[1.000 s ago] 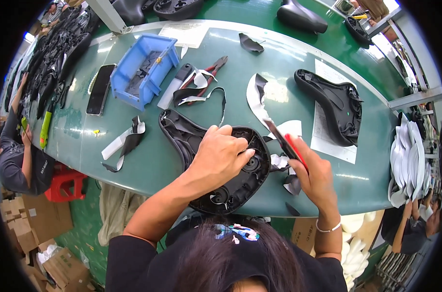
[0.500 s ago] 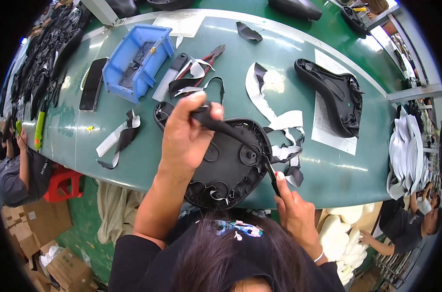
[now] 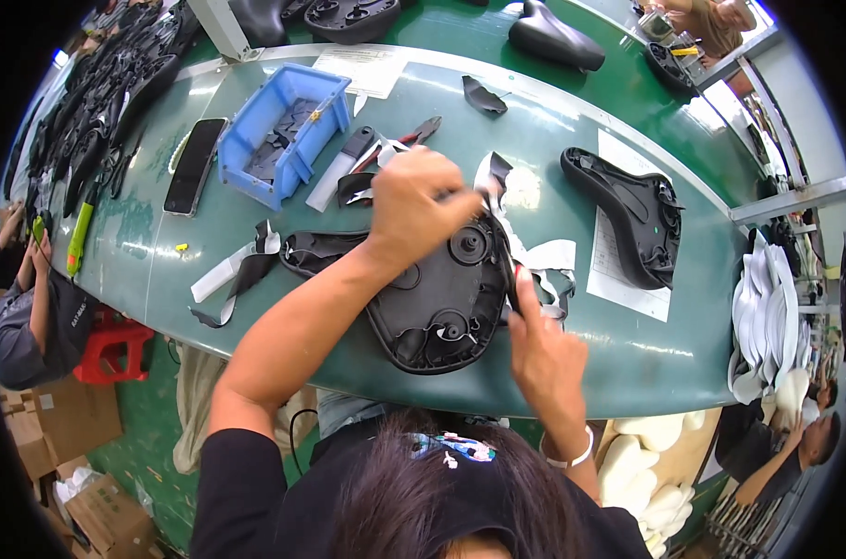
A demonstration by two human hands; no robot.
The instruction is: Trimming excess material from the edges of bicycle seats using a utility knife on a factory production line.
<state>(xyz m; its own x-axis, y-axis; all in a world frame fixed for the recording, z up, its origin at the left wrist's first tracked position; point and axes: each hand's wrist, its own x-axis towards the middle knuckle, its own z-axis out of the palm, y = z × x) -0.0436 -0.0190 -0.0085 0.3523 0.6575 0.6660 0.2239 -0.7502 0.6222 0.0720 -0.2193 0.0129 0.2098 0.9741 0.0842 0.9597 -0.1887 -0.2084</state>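
An upturned black bicycle saddle [image 3: 427, 312] lies on the green table in front of me, its hollow underside showing and its nose to the left. My left hand [image 3: 418, 205] is closed over its far edge, gripping a strip of black cover trim; the fingers are partly blurred and hide much of the strip. At the saddle's right rim, my right hand [image 3: 544, 359] holds a slim dark knife [image 3: 511, 279] with a red part by the thumb. The knife's tip is hard to make out against the black rim.
Black and white offcuts [image 3: 548, 261] lie right of the saddle, with another [image 3: 246, 270] to its left. Red-handled pliers [image 3: 421, 132], a blue bin [image 3: 288, 140] of scraps and a phone [image 3: 196, 168] sit farther back. A second saddle [image 3: 628, 210] rests on paper at right.
My left hand has swung right and lowered over the saddle's far rim, pulling the strip along. The saddle has turned, its nose dropping nearer. My right hand and knife moved up along the rim.
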